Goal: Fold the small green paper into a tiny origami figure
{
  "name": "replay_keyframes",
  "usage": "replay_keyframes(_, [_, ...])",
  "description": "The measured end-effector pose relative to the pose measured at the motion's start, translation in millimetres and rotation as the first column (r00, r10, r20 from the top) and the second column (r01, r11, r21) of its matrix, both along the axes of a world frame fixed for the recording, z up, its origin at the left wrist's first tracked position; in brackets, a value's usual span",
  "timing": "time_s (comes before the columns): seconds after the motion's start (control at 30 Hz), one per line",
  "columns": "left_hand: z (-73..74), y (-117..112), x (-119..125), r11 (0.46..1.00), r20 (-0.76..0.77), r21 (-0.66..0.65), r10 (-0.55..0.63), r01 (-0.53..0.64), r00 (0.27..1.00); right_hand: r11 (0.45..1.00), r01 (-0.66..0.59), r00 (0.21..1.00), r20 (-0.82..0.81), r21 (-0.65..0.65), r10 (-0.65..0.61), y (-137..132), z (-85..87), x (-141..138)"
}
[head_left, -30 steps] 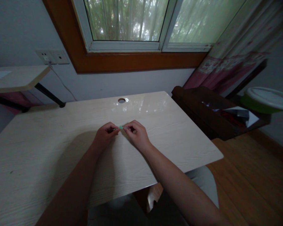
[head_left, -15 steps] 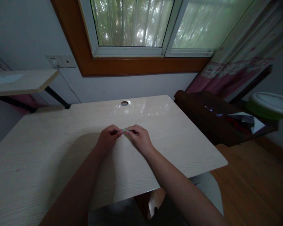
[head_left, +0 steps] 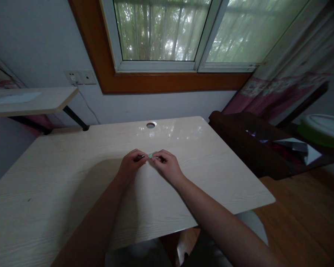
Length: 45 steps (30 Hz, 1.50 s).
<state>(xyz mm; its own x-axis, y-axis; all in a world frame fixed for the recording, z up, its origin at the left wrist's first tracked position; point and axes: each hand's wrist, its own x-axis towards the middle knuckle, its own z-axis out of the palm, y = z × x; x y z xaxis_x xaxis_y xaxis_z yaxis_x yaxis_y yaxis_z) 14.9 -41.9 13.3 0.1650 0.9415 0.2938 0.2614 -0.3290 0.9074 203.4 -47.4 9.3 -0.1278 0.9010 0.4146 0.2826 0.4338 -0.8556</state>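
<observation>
A small pale-green piece [head_left: 150,156] is pinched between my two hands, above the middle of the light wood-grain desk [head_left: 211,185]. Thin, light-coloured ends of it reach into the fingers on both sides; it is too small to tell its kind. My left hand [head_left: 132,164] closes thumb and fingers on its left end. On the right end, my right hand [head_left: 167,165] does the same. The fingertips of the two hands are very near each other, and the parts inside the fingers are hidden.
At the back edge of the desk is a round cable hole [head_left: 150,125]. A raised shelf [head_left: 50,97] on black legs stands at the left. Beyond the right edge are a dark wooden piece of furniture [head_left: 239,137] and a green tub with a pale lid [head_left: 324,129].
The camera view has shifted slightly, so everything sits a little further right and lower. Both hands keep their pinch, and slightly more of the green piece shows between them.
</observation>
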Motion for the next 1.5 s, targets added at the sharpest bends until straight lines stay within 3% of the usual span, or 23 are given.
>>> replay_keyframes(0.2, [0.0,2,0,0.991,0.191,-0.121,0.08,-0.058,0.978,0.979,0.011,0.989,-0.139,-0.204,-0.04,13,-2.9,-8])
replay_keyframes(0.37, [-4.3,6,-3,0.978,0.228,-0.181,0.147,-0.106,0.962,0.997,-0.015,0.999,-0.037,-0.073,0.012,29,0.9,-11])
replay_keyframes(0.53, [-9.5,11,-3,0.957,0.328,-0.246,0.231,-0.154,0.916,0.995,-0.097,0.995,0.031,-0.025,0.097,45,1.2,-13])
replay_keyframes(0.87, [-8.9,31,-5,0.954,0.357,-0.293,0.164,-0.056,0.92,0.998,-0.049,0.998,0.038,0.042,0.047,57,-3.0,-10])
replay_keyframes(1.13, [-11.4,33,-10,0.976,0.218,-0.216,0.086,-0.038,0.972,0.996,-0.072,0.994,0.085,0.061,0.067,53,-1.7,-11])
replay_keyframes(1.33, [-14.4,32,-11,0.983,0.059,-0.07,0.172,-0.168,0.983,0.993,-0.09,0.99,0.113,0.081,0.081,51,1.3,-9])
replay_keyframes(1.5, [-8.6,29,-11,0.981,-0.099,0.086,0.185,-0.177,0.978,0.991,-0.109,0.986,0.138,0.083,0.097,50,3.4,-7])
